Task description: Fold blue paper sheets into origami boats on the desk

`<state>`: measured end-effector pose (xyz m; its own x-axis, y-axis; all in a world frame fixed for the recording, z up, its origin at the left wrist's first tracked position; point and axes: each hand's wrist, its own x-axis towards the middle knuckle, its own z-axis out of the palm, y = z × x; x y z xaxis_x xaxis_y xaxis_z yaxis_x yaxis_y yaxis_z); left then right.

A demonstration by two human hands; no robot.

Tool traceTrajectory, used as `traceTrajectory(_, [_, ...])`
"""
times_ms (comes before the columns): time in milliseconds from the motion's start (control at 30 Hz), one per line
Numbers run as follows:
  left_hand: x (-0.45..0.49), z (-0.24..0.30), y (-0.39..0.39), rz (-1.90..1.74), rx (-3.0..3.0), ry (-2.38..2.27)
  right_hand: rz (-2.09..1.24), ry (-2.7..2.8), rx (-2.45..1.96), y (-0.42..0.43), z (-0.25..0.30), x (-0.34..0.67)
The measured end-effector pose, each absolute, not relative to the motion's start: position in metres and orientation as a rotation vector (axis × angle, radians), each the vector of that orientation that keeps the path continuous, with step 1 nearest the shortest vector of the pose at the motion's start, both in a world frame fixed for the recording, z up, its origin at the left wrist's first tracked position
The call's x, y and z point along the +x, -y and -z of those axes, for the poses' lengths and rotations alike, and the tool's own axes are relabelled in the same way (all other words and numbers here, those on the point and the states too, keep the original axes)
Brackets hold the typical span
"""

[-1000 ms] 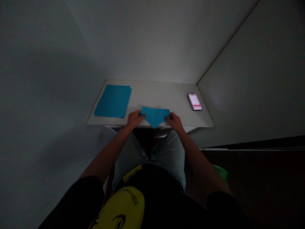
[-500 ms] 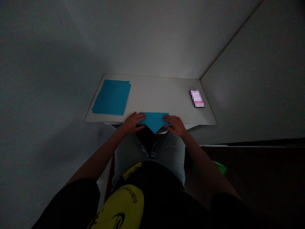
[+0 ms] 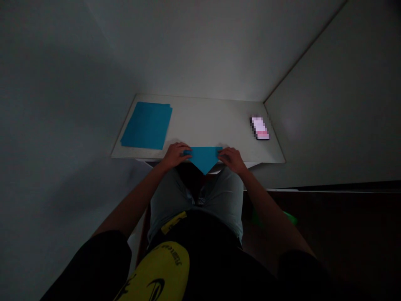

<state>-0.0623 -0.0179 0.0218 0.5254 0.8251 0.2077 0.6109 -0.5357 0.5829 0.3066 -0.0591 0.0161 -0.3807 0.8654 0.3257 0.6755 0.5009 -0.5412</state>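
Observation:
A folded sheet of blue paper [image 3: 204, 158] lies at the table's front edge, its pointed end toward me and overhanging the edge. My left hand [image 3: 176, 155] grips its left corner, thumb and fingers closed together there. On the opposite corner, my right hand [image 3: 232, 159] pinches the paper in the same way. The far side of the folded paper runs straight between both hands. Farther left on the table rests a stack of blue paper sheets [image 3: 146, 125], slightly out of line with each other.
A phone [image 3: 260, 128] with a lit, blurred screen lies at the right end of the white table [image 3: 206, 117]. Walls border the table at the back and right. Something green [image 3: 290, 217] sits on the dark floor at lower right.
Both hands have gone from fingers laid flat over the paper's sides to thumbs and fingers pinching its two corners. The paper stays in nearly the same place.

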Motion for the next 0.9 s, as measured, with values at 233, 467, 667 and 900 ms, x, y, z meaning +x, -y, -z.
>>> traceTrajectory(233, [-0.059,-0.026,0.016,-0.572,2.241,-1.446,-0.462,2.295,-1.408,0.033,-0.013,0.314])
traceTrajectory(467, [-0.056,-0.025,0.013,-0.549,2.138,-1.515,-0.522,2.304,-1.386,0.027,-0.009,0.323])
traceTrajectory(667, [-0.055,-0.025,0.014,-0.589,2.070,-1.457,-0.470,2.229,-1.405,0.028,-0.003,0.318])
traceTrajectory(900, [-0.052,-0.026,0.015,-0.700,2.080,-1.401,-0.380,2.086,-1.501,0.025,0.007,0.311])
